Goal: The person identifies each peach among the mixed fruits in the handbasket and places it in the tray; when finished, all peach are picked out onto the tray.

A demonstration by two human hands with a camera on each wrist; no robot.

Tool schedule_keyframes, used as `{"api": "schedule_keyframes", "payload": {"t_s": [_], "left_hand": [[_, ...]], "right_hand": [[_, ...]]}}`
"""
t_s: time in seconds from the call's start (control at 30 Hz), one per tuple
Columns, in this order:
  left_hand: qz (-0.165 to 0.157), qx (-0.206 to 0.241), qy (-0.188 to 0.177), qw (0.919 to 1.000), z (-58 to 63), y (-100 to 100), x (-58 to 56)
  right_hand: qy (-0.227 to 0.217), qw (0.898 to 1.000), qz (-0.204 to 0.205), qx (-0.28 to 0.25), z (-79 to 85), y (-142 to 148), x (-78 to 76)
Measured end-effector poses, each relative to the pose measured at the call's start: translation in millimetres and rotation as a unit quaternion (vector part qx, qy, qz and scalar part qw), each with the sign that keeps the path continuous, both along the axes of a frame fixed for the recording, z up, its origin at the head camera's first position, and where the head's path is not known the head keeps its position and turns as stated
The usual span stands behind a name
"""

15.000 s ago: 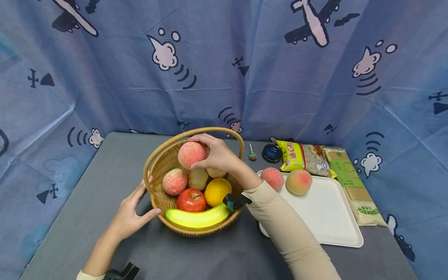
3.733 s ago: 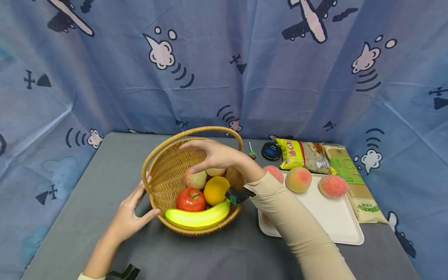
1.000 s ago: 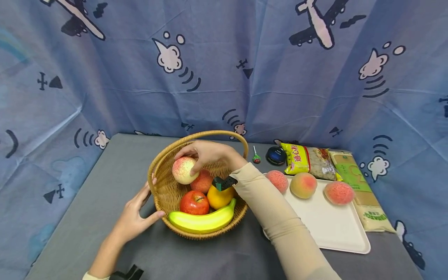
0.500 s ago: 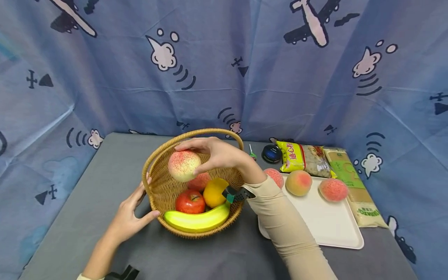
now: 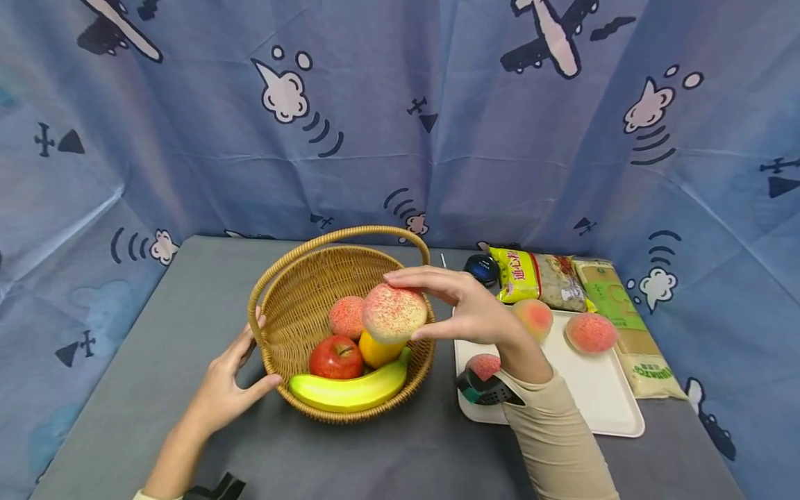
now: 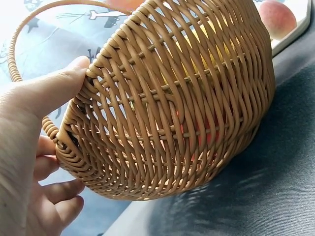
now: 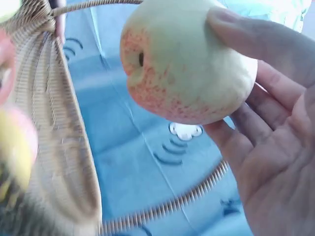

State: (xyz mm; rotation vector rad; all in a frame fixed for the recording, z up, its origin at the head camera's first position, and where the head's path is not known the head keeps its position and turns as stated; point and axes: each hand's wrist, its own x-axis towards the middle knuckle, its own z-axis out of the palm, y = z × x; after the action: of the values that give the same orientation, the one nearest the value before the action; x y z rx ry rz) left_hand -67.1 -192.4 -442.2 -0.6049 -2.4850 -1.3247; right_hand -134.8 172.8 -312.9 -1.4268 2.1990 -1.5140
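Observation:
My right hand (image 5: 465, 305) holds a pale peach (image 5: 395, 312) with red speckles between thumb and fingers, over the right side of the wicker basket (image 5: 350, 418). In the right wrist view the peach (image 7: 184, 64) shows its stem hollow. My left hand (image 5: 221, 396) grips the basket's left rim near the foot of the handle; the left wrist view shows the thumb on the rim (image 6: 91, 69) and fingers on its far side. In the basket lie a pink peach (image 5: 346, 317), a red apple (image 5: 336, 357), an orange (image 5: 378, 351), partly hidden by the held peach, and a banana (image 5: 350, 392).
Right of the basket, a white tray (image 5: 594, 410) carries a red peach (image 5: 590, 333), a yellow-red peach (image 5: 534, 318) and a pink peach (image 5: 484, 366). Behind it are a dark round tin (image 5: 481, 269), a yellow food packet (image 5: 517, 274) and a long green-beige packet (image 5: 619, 298).
The right hand has lifted the pale peach from the basket's left part and carried it rightward. Since the oldest frame, a red peach has come onto the tray's right side. The left hand stays put.

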Motion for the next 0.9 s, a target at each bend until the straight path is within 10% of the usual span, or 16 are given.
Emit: {"api": "schedule_keyframes", "payload": {"t_s": [0.43, 0.9], "left_hand": [[-0.012, 0.008, 0.018, 0.9997, -4.0, -0.6, 0.6], [-0.008, 0.007, 0.021, 0.9997, -8.9, -2.5, -0.7]], "right_hand": [[-0.016, 0.989, -0.144, -0.036, -37.9, 98.2, 41.1], [-0.048, 0.940, -0.337, 0.017, -100.9, 182.4, 77.6]]}}
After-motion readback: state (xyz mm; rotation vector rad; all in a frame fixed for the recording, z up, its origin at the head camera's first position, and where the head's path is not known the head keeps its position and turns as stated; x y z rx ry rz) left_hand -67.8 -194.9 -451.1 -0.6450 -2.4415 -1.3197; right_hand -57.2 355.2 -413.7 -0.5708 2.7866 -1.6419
